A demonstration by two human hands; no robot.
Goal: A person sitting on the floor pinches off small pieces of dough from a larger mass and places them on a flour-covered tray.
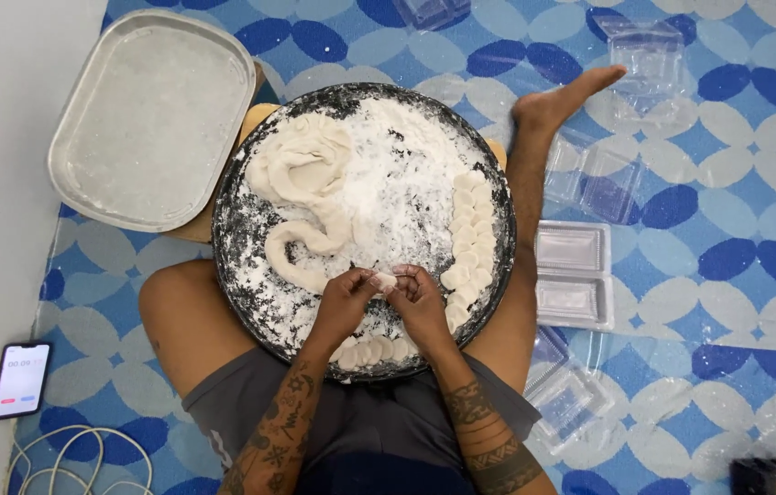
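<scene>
A round black tray (pixel 239 246) dusted with white flour rests on my lap. A thick rope of white dough (pixel 307 188) coils across its left half. Several small cut dough pieces (pixel 468 240) line the right rim and the near rim. My left hand (pixel 345 301) and my right hand (pixel 418 301) meet over the near part of the tray. Both pinch one small dough piece (pixel 383 279) between their fingertips.
A rectangular metal tray (pixel 151 117) dusted white lies at the upper left, partly on a wooden board (pixel 255 117). Clear plastic containers (pixel 574 273) are scattered on the blue patterned mat at right. A phone (pixel 20 379) and a white cable (pixel 76 451) lie at lower left.
</scene>
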